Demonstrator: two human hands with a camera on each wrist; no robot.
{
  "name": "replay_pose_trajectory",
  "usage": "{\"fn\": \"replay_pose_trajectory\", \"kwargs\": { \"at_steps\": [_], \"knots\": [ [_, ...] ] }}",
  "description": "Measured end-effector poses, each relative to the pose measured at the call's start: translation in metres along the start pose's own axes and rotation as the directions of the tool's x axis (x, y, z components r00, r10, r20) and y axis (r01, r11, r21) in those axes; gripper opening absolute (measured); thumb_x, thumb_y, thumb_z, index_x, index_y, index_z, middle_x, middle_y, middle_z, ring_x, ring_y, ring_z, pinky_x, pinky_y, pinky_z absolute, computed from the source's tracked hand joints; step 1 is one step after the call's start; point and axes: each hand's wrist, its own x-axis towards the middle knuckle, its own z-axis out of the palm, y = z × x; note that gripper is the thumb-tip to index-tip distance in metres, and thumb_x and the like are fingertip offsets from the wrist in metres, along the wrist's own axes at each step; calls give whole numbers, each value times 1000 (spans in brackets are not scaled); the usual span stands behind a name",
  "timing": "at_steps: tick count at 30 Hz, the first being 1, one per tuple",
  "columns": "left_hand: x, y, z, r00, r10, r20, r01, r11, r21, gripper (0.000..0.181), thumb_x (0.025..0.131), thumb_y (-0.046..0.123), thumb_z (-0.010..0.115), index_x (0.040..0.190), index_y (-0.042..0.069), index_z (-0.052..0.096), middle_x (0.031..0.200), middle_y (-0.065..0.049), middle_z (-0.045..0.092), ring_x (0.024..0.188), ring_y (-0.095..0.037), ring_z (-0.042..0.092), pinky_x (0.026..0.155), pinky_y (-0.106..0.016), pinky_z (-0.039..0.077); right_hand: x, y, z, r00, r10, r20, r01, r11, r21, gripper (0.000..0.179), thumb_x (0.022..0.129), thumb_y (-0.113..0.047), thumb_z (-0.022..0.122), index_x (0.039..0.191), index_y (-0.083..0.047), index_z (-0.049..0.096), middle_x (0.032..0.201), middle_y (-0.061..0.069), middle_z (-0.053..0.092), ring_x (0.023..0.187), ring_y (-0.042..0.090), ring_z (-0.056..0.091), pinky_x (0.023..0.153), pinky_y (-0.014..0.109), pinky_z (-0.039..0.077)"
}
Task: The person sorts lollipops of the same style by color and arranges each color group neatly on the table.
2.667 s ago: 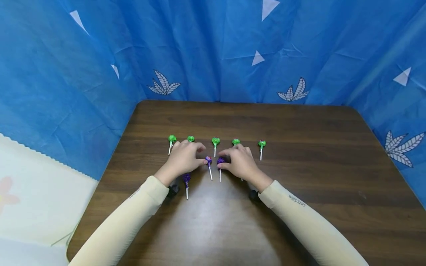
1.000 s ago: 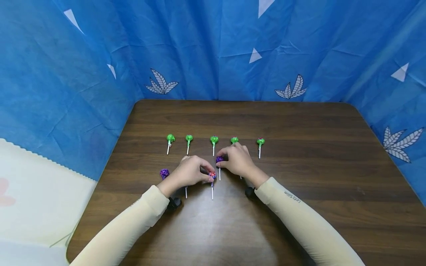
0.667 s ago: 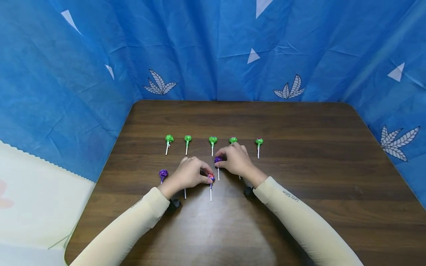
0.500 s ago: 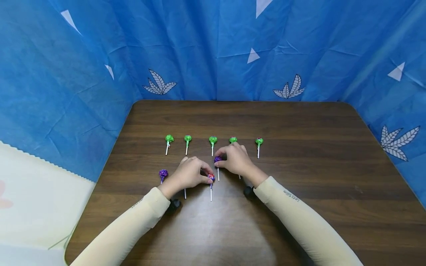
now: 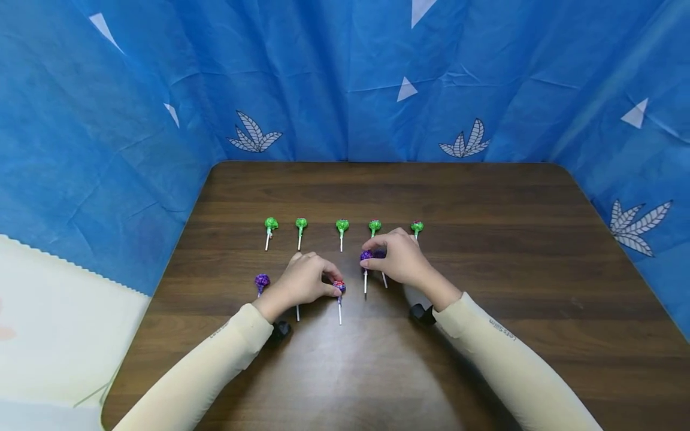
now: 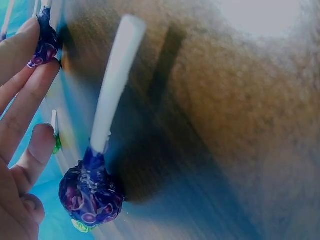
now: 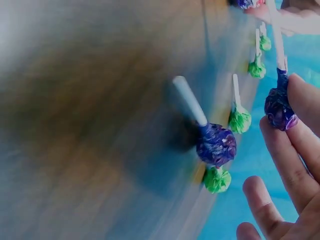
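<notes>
My left hand pinches the head of a purple lollipop with a red patch between thumb and fingers, its white stick pointing toward me. To its right, my right hand pinches another purple lollipop by its wrapped head; the right wrist view shows thumb and fingertips on both sides. Beneath the right hand lies a purple lollipop, mostly hidden in the head view. Under the left wrist is another purple lollipop, with only its stick showing from above. One more purple lollipop lies left of that wrist.
Several green lollipops form a row across the table, from the leftmost green lollipop to the rightmost green lollipop, partly behind the right hand. The brown wooden table ends at a blue curtain.
The left hand brought its lollipop nearer to me, then held still. The right hand, at first at the purple lollipop beside the middle, has just shifted right with it.
</notes>
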Motion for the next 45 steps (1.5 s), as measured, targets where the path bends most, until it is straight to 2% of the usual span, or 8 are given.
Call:
{"fn": "replay_pose_trajectory", "kwargs": {
  "at_steps": [7,15,25,35,41,45],
  "knots": [
    [-2,1,-1,1000,-7,-2,7,1000,15,18,76,35,85,91,27,79,88,15,74,86,-11,57,83,-37,35,-24,2,5,999,48,15,-48,999,-26,29,79,-34,84,104,-21,78,92,-12,73,102,19,50,90,41,32],
    [-2,3,-1,1000,5,-5,-5,1000,23,20,77,35,84,94,26,79,91,14,76,86,-12,58,83,-37,36,-38,1,13,999,26,19,-25,996,-82,26,77,-35,85,100,-23,78,93,-12,74,101,19,51,90,42,33],
    [-3,2,0,1000,-2,-3,2,1000,13,20,77,35,84,94,26,79,91,15,76,86,-12,57,84,-37,36,-40,0,20,999,32,31,-28,991,-130,26,77,-37,85,99,-25,78,88,-14,71,98,17,49,87,39,34],
    [-3,3,1,1000,-17,-5,17,1000,14,20,77,36,84,94,27,79,90,16,74,84,-10,53,83,-36,35,-40,2,22,1000,2,31,4,983,-185,26,77,-39,84,99,-27,78,92,-13,72,96,17,49,82,36,35],
    [-5,4,1,1000,-14,-11,15,999,32,19,78,36,84,94,27,79,88,16,73,84,-10,50,83,-36,33,-38,3,16,998,-41,37,47,984,-172,25,80,-39,83,100,-25,78,97,-11,74,96,18,50,83,37,37],
    [-6,4,1,1000,16,-22,-15,998,56,22,78,36,83,96,25,79,90,15,74,84,-11,50,82,-36,33,-32,9,6,999,-51,-17,48,987,-155,28,82,-38,81,105,-21,77,105,-6,76,98,20,52,86,40,39]
  ]
}}
